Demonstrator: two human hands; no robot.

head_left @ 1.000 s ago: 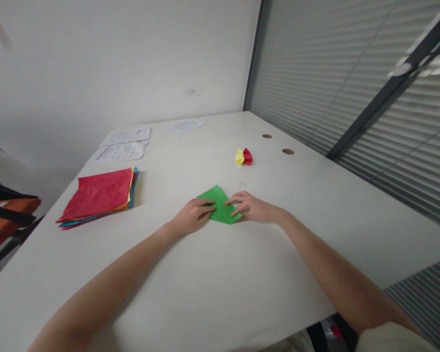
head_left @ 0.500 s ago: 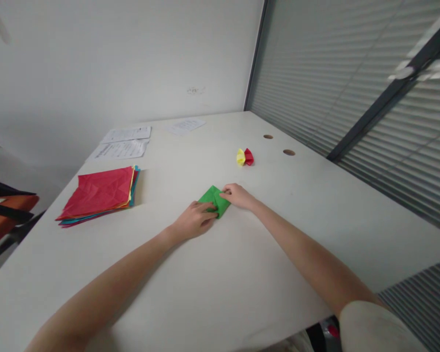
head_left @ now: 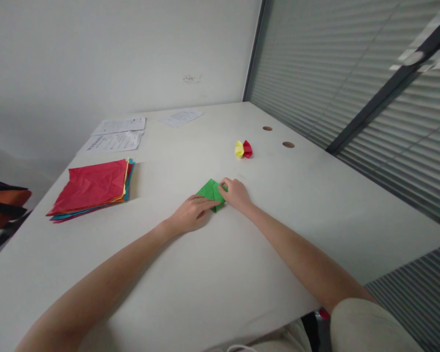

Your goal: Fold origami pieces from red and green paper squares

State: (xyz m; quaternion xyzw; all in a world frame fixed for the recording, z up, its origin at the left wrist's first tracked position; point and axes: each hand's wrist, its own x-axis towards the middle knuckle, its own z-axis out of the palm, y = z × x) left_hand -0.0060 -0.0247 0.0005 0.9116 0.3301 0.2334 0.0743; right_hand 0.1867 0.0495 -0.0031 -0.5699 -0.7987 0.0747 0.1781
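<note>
A small folded green paper [head_left: 210,191] lies flat on the white table [head_left: 242,264]. My left hand [head_left: 190,213] rests on its near left corner, fingers pressed down on the sheet. My right hand [head_left: 236,193] presses the right edge of the green paper with curled fingers. Both hands touch the paper and hold it against the table. Part of the paper is hidden under my fingers.
A stack of coloured sheets with red on top [head_left: 91,187] lies at the left. A small yellow and red folded piece [head_left: 243,149] sits beyond my hands. Printed pages [head_left: 114,141] lie at the back. Two round holes [head_left: 288,144] mark the table near the blinds.
The green paper has been folded over and looks smaller. My right hand slid left across it toward the left hand. The view shifted slightly.
</note>
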